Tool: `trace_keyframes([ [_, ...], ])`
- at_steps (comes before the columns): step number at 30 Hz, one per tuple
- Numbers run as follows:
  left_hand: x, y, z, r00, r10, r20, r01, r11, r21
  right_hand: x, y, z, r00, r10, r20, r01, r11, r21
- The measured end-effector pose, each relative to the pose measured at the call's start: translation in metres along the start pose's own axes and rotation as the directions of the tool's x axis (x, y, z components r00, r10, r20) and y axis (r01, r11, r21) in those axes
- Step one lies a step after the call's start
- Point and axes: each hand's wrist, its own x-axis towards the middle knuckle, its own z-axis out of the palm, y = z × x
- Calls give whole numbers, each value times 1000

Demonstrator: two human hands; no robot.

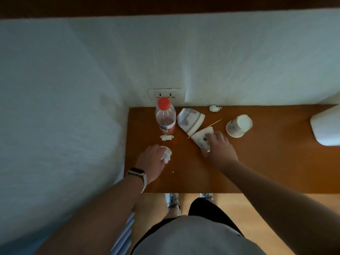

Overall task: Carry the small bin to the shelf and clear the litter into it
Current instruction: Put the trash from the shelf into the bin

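On the brown wooden shelf (257, 162) lies litter. My left hand (152, 159) closes on a crumpled white tissue (167, 153) near the shelf's left side. My right hand (219, 146) grips a squashed patterned paper cup (201, 137) at the middle. A second squashed patterned cup (190, 120) lies just behind it, with a thin wooden stick (213, 124) beside. A clear plastic bottle with a red cap (165, 116) stands at the back left, a small paper scrap (166, 138) in front of it. A white cup (239, 126) lies on its side. The bin is not in view.
A small white wad (214, 108) lies against the wall at the back. A white appliance (326, 126) sits at the shelf's right end. A wall socket (165, 95) is behind the bottle. The white wall closes the left side; my legs and shoes stand below the front edge.
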Motion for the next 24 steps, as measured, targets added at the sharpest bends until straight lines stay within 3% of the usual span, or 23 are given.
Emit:
trace_keyframes([
  [10,2,4,6,999,47,17,-45,997,-67,-15,-10,19,995,97,-23,-92,982,165],
  [17,0,22,-13,994,65,-91,-79,983,-167,-41,-7,8,992,110,-62,-92,965,245],
  [24,6,58,-39,969,141,-205,-185,959,-214,-74,7,-23,969,124,-212,-56,952,301],
])
